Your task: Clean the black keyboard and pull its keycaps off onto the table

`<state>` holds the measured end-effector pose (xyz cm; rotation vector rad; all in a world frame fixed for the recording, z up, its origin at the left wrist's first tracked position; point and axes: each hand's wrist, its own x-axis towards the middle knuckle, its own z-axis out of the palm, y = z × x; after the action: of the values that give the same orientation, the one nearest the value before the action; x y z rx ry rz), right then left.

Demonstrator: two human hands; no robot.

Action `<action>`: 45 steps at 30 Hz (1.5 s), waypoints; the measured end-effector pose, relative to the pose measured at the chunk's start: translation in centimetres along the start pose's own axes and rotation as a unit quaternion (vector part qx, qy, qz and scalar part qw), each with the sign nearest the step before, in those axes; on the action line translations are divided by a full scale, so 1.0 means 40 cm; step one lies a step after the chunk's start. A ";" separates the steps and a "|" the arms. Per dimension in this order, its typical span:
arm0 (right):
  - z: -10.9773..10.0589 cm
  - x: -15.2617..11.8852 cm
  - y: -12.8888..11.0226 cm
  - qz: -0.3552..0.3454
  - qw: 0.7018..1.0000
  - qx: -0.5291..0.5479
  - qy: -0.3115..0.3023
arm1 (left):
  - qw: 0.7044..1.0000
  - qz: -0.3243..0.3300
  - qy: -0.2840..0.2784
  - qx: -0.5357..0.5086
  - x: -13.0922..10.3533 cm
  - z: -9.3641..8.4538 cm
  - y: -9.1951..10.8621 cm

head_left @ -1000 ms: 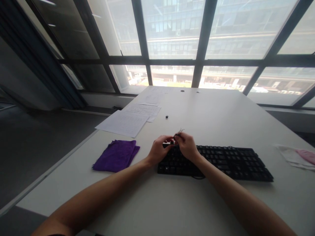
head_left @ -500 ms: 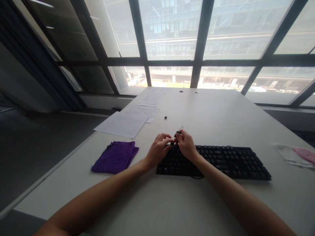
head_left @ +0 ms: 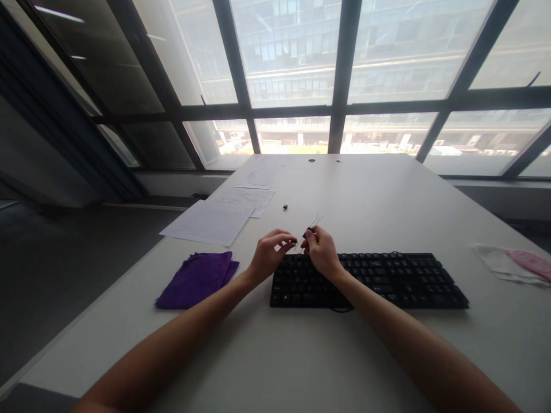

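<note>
Big window (head_left: 288, 51) across far side, dark frame, building visible outside. White table (head_left: 365, 195) runs from near side to window. Dark curtain (head_left: 64, 120) hangs far left. Black keyboard (head_left: 400, 281) lies flat on table, near side, centre to right; forearm crosses over it. Paper sheets (head_left: 206, 222) overlap on table's left side, running toward far end. Purple cloth (head_left: 196, 280), folded, near left, just beside left forearm. White cloth (head_left: 495, 261) at right edge, pink cloth (head_left: 531, 263) on it.

Right hand (head_left: 322, 252) above keyboard's left part, fingers closed around the black handle of a wire tool (head_left: 308, 232); thin wires stick out both ends, one end toward far side, other toward left hand. Left hand (head_left: 267, 255) at keyboard's far left corner, thumb and fingertips pinching a small dark piece (head_left: 295, 241), too small to identify. Hands near each other, apart. Small black object (head_left: 284, 207) sits on table beyond hands, right of papers.
</note>
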<state>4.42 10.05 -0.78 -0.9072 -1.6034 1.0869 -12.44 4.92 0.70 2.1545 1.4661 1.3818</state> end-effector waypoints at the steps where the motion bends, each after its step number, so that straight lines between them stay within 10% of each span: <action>1: 0.001 0.001 0.001 0.001 1.000 0.004 0.002 | 1.000 -0.019 0.017 0.008 0.017 -0.001 -0.017; 9: 0.000 0.001 0.004 -0.003 1.000 0.004 0.005 | 0.985 -0.084 -0.051 0.140 0.145 0.063 -0.186; 20: -0.002 0.001 0.005 -0.005 1.000 -0.002 -0.005 | 0.972 -0.075 -0.007 0.221 0.288 0.113 -0.309; 45: -0.003 -0.001 -0.003 0.008 1.000 0.015 -0.017 | 0.963 -0.120 0.047 0.237 0.312 0.121 -0.365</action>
<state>4.55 10.03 -0.67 -0.8862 -1.6059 1.1412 -16.96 23.75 -3.41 2.0784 2.1991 1.1492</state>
